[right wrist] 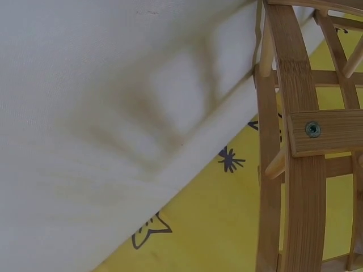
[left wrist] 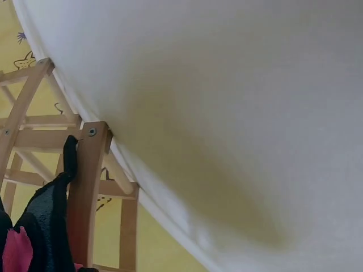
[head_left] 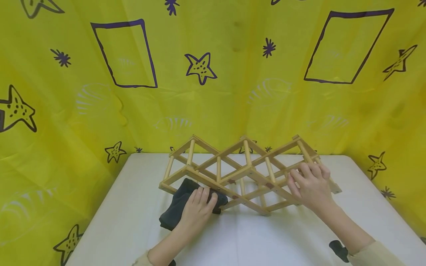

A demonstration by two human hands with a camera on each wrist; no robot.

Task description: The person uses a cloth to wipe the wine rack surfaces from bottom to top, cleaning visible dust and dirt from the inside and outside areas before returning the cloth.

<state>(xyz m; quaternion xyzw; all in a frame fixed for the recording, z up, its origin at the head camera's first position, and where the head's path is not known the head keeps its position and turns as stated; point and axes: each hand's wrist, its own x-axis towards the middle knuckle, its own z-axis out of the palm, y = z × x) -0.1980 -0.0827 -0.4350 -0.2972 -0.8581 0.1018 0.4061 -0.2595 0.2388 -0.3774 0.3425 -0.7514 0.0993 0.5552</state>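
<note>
A light wooden lattice rack [head_left: 252,170], made of crossed slats joined by round dowels, stands spread out in the head view. My left hand [head_left: 199,207] grips a dark cloth [head_left: 176,208] at the rack's lower left front. In the left wrist view the same cloth [left wrist: 51,207] lies against a wooden slat [left wrist: 88,192], and a pink patch shows beside it. At the rack's right end my right hand [head_left: 311,184] holds the frame with curled fingers. The right wrist view shows slats [right wrist: 303,209] and a screw head [right wrist: 312,129] close up, with that hand out of sight.
The rack stands on a white-covered table [head_left: 133,207], its far edge just behind the rack. A yellow curtain [head_left: 229,107] with drawn stars and frames hangs behind and along both sides. A small dark item [head_left: 338,250] shows beside my right wrist.
</note>
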